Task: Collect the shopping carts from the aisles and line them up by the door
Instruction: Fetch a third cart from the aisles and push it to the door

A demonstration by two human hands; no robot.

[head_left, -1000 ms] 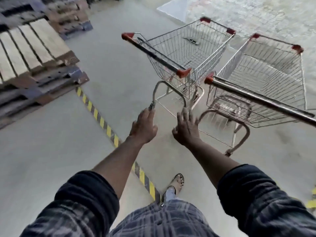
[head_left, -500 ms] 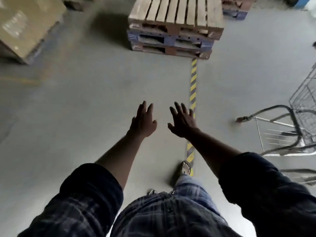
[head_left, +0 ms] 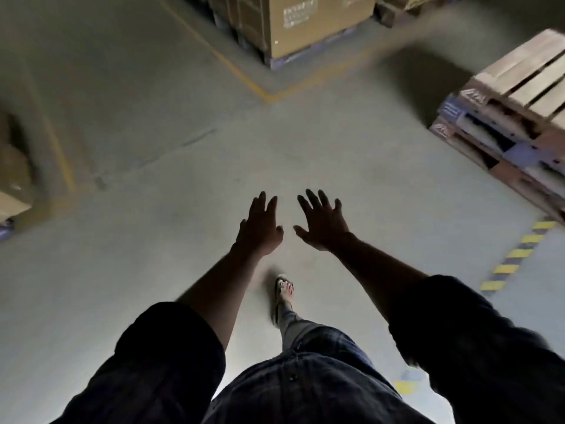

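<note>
No shopping cart is in view. My left hand [head_left: 260, 229] and my right hand [head_left: 322, 223] are stretched out in front of me over the bare concrete floor, side by side, fingers straight and spread. Neither hand holds or touches anything. My sandalled foot [head_left: 283, 290] is stepping forward below them.
A stack of wooden pallets [head_left: 519, 117] stands at the right. Cardboard boxes on a pallet [head_left: 305, 26] stand ahead at the top. Another box [head_left: 12, 179] sits at the left edge. A yellow floor line [head_left: 238, 71] bounds the boxes. Yellow-black hazard tape [head_left: 516, 255] runs at the right.
I have turned left, away from the two carts, which have left the view. The pallet stack has slid from the top centre to the right. My hands stay empty and outstretched.
</note>
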